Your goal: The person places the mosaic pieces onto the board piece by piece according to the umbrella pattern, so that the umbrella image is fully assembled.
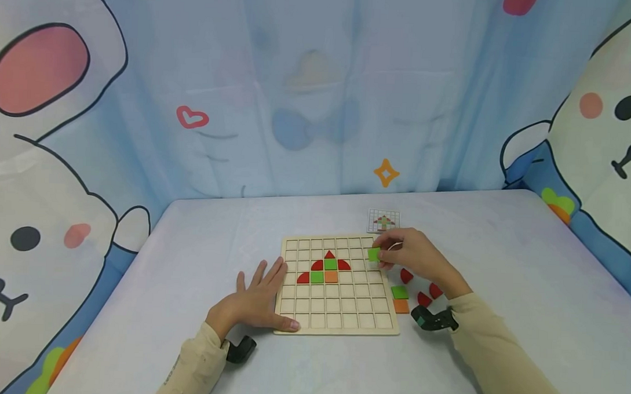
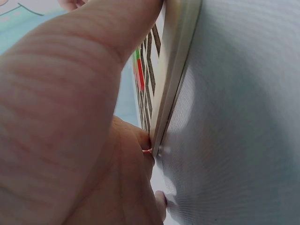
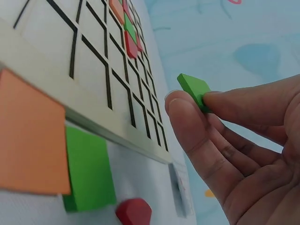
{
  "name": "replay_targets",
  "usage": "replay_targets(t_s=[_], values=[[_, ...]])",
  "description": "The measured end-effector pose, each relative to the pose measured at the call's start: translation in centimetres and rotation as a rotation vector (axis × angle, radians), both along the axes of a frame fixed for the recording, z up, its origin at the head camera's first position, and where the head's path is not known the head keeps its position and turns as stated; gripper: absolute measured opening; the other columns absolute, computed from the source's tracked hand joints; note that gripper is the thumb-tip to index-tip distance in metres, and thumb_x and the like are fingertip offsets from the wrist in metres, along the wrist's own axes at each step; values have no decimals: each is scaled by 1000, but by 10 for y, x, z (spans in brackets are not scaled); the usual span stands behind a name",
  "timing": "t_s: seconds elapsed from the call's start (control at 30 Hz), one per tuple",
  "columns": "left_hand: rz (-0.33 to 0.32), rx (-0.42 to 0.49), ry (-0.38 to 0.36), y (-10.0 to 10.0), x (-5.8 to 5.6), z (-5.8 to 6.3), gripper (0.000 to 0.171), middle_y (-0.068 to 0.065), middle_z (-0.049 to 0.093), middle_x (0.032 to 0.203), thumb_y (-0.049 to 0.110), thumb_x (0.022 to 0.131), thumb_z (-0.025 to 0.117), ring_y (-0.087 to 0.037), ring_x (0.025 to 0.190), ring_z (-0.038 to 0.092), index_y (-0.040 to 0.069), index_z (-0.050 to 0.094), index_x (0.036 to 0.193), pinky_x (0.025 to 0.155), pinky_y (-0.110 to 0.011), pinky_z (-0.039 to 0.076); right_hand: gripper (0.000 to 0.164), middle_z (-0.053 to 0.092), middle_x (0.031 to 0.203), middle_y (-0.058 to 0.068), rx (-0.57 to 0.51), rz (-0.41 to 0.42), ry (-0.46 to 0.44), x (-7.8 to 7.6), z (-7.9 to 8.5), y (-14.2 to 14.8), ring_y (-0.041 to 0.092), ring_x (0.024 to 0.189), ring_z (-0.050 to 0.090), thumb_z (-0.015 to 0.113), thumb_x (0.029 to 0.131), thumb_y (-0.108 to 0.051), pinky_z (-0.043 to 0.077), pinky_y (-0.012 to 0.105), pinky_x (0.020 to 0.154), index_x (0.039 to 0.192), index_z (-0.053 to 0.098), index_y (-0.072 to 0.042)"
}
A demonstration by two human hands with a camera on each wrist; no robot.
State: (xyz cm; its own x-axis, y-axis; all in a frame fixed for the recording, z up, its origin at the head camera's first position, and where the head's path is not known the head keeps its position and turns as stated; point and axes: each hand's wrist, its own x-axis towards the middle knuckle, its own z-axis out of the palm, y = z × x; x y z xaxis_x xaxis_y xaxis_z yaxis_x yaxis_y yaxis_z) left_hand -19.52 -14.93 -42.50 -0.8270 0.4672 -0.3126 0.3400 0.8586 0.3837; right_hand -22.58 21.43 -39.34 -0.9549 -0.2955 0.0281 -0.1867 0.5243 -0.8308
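The left hand (image 1: 254, 304), spread, touched the left of the board (image 1: 348, 305); by its far-right corner the right hand (image 1: 414, 255) pinched a green tile (image 1: 373, 254).

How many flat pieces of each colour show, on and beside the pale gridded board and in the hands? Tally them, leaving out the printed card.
Red triangular or round-edged pieces: 7
Green square pieces: 4
Orange square pieces: 2
Total visible: 13

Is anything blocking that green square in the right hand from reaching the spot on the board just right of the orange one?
Nothing visible is in the way. The right hand pinches the green square by the board's right edge, and no piece lies between it and that spot beside the orange square.
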Motion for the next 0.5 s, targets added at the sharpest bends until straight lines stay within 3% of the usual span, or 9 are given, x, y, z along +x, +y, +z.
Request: replay_targets(t_s=[0.2, 0.5], values=[[5, 1, -3, 0, 0, 0, 131, -5, -4, 180, 66, 84, 83, -37, 164, -8, 9, 7, 173, 119, -76, -6, 15, 68, 97, 13, -12, 25, 23, 1, -5, -13, 23, 79, 74, 68, 99, 2, 63, 41, 75, 113, 74, 5], [4, 2, -5, 0, 1, 0, 130, -4, -4, 180, 66, 85, 83, -37, 164, -9, 9, 7, 174, 120, -75, -6, 12, 67, 87, 11, -52, 57, -18, 4, -16, -35, 24, 71, 73, 68, 99, 2, 62, 37, 69, 110, 73, 4]])
